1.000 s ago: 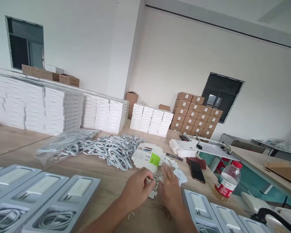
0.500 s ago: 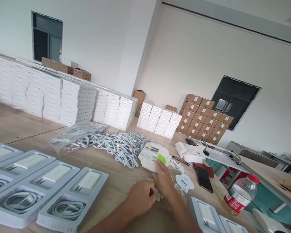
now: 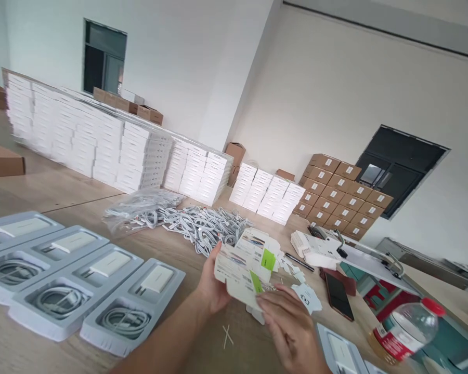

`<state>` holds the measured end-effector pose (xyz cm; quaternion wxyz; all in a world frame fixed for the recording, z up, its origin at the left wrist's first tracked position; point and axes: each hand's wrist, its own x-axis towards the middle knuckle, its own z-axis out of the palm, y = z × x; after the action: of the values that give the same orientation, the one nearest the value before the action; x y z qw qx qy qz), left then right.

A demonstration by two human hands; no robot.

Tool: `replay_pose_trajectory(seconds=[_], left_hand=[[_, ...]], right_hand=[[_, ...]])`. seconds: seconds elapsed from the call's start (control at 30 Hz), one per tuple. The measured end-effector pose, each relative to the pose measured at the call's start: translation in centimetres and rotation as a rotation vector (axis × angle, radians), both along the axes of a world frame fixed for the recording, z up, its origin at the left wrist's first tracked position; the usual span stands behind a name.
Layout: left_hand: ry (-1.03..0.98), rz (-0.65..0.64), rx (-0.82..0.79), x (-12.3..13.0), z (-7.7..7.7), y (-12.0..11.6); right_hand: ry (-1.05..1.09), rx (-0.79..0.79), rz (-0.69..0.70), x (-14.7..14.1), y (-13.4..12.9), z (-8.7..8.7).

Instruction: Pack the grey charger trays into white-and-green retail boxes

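Observation:
A flat printed carton blank (image 3: pixel 234 270), white with a green patch, is held up off the table between my hands. My left hand (image 3: pixel 212 283) grips its left edge. My right hand (image 3: pixel 290 322) is closed at its lower right end, fingers bent over the edge; the thumb is partly hidden. Behind it lies another carton blank (image 3: pixel 271 259) with the same green patch. Two thin pale sticks (image 3: pixel 228 336) lie crossed on the table below my hands. Left of them stand grey trays (image 3: pixel 97 330), each with a white charger (image 3: pixel 156 279) and a coiled cable (image 3: pixel 122 322).
A heap of grey cables (image 3: pixel 206 226) lies beyond my hands, beside a plastic bag (image 3: pixel 140 205). White box stacks (image 3: pixel 136 156) line the back. To the right are a phone (image 3: pixel 339 296), a pen (image 3: pixel 299 262), paper scraps (image 3: pixel 292 267) and a red-capped bottle (image 3: pixel 407 330).
My hands have moved apart and now hold a carton blank raised and tilted; before, my right hand lay on the blanks and my left was curled beside it. The view has shifted left.

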<state>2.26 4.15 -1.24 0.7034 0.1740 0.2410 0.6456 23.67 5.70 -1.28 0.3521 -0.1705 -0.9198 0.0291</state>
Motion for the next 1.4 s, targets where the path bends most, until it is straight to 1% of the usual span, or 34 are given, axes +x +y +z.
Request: replay_pose_trajectory(seconds=[0.07,0.1,0.13,0.17,0.23,0.27,0.3,0.33,0.4,0.47,0.53,0.6,0.67,0.73,0.77,0.9,1.03,1.1,1.13,1.17,1.27,1.33,1.4], left_hand=[[-0.005,-0.126,-0.043,-0.7,0.5,-0.3],[0.012,-0.186,-0.08,-0.9,0.7,-0.3],[0.036,-0.244,-0.118,-0.9,0.7,-0.4],[0.069,-0.301,-0.149,-0.9,0.7,-0.4],[0.147,-0.422,-0.178,-0.3,0.5,-0.7],[0.19,-0.473,-0.16,0.0,0.5,-0.9],[0.229,-0.507,-0.117,0.4,0.5,-1.2],[0.261,-0.526,-0.055,0.8,0.5,-1.4],[0.299,-0.542,0.063,1.2,0.7,-1.7],[0.313,-0.542,0.093,1.3,1.0,-1.8],[0.326,-0.553,0.003,1.0,1.2,-1.5],[0.392,-0.528,-0.1,0.8,1.1,-1.1],[0.521,-0.466,-0.136,0.6,0.8,-0.8],[0.65,-0.409,-0.114,0.6,0.4,-0.7],[0.697,-0.402,-0.109,0.6,0.3,-0.7],[0.786,-0.439,-0.114,0.6,0.1,-0.7],[0.855,-0.501,-0.059,0.2,0.0,-0.7],[0.882,-0.531,-0.016,-0.1,-0.2,-0.6],[0.891,-0.545,0.008,-0.2,-0.3,-0.6],[0.898,-0.562,0.034,-0.3,-0.4,-0.5],[0.927,-0.595,0.121,-0.5,-0.2,-0.5],[0.966,-0.592,0.18,-0.7,0.0,-0.6],[1.022,-0.58,0.216,-0.8,0.3,-0.8]], right_hand=[[0.005,-0.176,0.095,-0.2,-1.3,0.7],[0.054,-0.256,0.096,-0.1,-1.3,0.9],[0.119,-0.319,0.054,0.0,-0.9,1.0],[0.186,-0.361,-0.025,0.3,-0.2,0.9],[0.271,-0.392,-0.239,1.3,1.6,0.5],[0.279,-0.399,-0.325,1.9,2.5,0.2],[0.265,-0.416,-0.371,2.4,3.2,0.0],[0.234,-0.449,-0.371,2.8,3.8,-0.2],[0.154,-0.545,-0.291,3.2,4.1,-0.2],[0.101,-0.646,-0.192,3.0,3.8,0.1],[0.08,-0.725,-0.126,2.5,3.1,0.4],[0.055,-0.768,-0.1,2.0,2.6,0.5],[0.018,-0.778,-0.112,1.8,2.3,0.5],[-0.013,-0.793,-0.134,1.8,2.2,0.4],[-0.025,-0.809,-0.141,1.9,2.3,0.4],[-0.065,-0.847,-0.18,2.0,2.4,0.2],[-0.13,-0.771,-0.257,1.4,2.1,-0.2],[-0.157,-0.77,-0.244,1.1,2.0,-0.4],[-0.165,-0.816,-0.206,1.0,2.0,-0.5],[-0.161,-0.895,-0.15,0.9,2.0,-0.6],[-0.066,-1.203,0.021,1.3,2.4,-0.5],[-0.004,-1.351,0.068,1.6,2.6,-0.4],[-0.048,-1.441,0.08,1.8,2.6,-0.4]])
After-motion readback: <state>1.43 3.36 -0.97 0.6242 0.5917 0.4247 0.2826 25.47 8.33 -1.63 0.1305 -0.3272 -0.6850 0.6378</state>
